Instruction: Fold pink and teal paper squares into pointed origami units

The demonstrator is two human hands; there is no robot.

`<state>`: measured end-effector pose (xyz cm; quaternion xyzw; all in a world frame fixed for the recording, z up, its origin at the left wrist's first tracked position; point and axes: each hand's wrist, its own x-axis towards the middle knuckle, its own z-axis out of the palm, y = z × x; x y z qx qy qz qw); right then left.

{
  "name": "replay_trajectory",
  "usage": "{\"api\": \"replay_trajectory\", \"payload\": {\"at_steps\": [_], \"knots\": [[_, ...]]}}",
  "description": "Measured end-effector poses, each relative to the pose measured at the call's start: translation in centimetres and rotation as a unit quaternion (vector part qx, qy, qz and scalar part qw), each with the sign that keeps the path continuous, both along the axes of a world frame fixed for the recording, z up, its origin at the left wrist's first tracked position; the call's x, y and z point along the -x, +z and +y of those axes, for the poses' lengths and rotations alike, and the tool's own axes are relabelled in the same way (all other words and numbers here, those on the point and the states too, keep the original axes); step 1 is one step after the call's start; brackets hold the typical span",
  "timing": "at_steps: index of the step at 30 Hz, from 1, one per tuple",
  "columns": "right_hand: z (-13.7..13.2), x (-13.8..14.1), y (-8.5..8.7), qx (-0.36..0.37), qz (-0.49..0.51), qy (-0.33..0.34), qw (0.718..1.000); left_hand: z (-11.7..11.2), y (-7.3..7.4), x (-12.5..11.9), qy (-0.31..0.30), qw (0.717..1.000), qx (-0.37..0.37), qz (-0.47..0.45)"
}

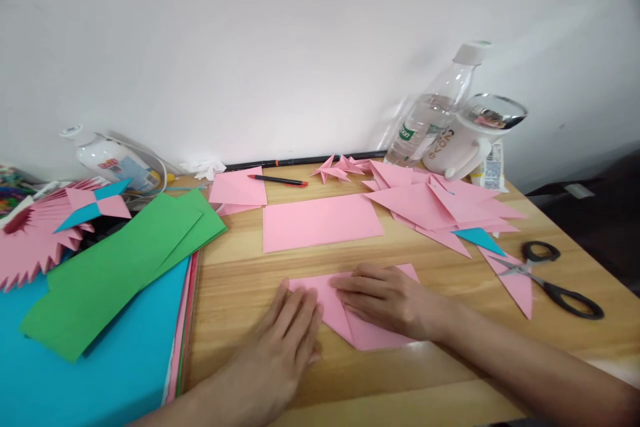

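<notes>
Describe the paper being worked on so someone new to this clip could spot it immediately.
On the wooden table, find the flat pink rectangle near the middle. Nearer the person, a pink sheet lies partly beneath the left hand and right hand. A slanting fold crosses it, and it is the only paper touched by hands.

Wooden table [235, 320] crowded along its back and sides

A partly folded pink sheet [367, 333] is laid flat toward the front, with a pink rectangle [323, 221] placed behind it. At the right, folded pink pieces [440, 207] are heaped, and scissors [539, 277] are set down nearby. A water bottle [425, 123] and a mug [457, 147] are stood at the back. At the left, a stack of coloured sheets [135, 353], cut off by the frame, is apparently supported there too.
</notes>
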<state>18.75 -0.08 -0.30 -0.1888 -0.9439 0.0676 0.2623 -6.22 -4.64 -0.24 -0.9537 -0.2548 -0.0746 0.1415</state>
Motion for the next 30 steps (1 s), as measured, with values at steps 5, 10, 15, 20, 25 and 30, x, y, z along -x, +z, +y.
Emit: {"api": "replay_trajectory", "payload": {"at_steps": [5, 10, 15, 20, 25, 30], "knots": [[-0.05, 0.32, 0.17, 0.011, 0.004, 0.0, 1.0, 0.05, 0.2, -0.09, -0.013, 1.0, -0.009, 0.0], [-0.07, 0.65, 0.29, 0.032, 0.001, -0.006, 0.999, -0.19, 0.47, -0.15, -0.007, 0.999, -0.017, 0.027], [-0.2, 0.76, -0.02, 0.024, -0.001, -0.012, 1.0, -0.18, 0.19, -0.11, -0.008, 0.999, -0.009, 0.03], [-0.37, 0.76, -0.01, 0.03, -0.02, -0.016, 0.999, -0.08, 0.51, 0.12, 0.018, 0.997, 0.079, -0.008], [-0.4, 0.61, 0.16, 0.044, -0.05, -0.023, 0.998, -0.29, 0.92, 0.58, 0.079, 0.98, 0.145, -0.11], [-0.35, 0.38, 0.3, 0.068, -0.053, -0.02, 0.996, -0.23, 0.56, 0.64, 0.105, 0.972, 0.154, -0.144]]}}
